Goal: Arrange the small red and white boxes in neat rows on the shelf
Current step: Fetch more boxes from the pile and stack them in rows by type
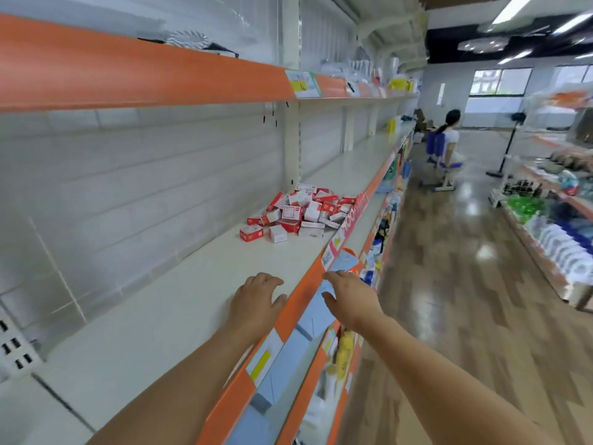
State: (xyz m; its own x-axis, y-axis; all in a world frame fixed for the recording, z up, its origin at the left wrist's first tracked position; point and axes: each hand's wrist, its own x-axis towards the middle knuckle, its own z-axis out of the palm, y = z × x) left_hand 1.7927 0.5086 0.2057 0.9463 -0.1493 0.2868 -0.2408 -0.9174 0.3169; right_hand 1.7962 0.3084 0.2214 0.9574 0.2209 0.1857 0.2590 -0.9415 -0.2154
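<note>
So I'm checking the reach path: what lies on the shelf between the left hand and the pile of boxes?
In the head view, only bare white shelf separates the left hand from the pile of red and white boxes.

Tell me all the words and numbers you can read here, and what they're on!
None can be read for sure.
Red and white boxes: print too small and blurred.
Pink strip on the shelf edge: big white characters, too blurred to read.
Yellow price tags on the upper shelf edge: blurred.
Small white tag near the hands: unreadable.
</note>
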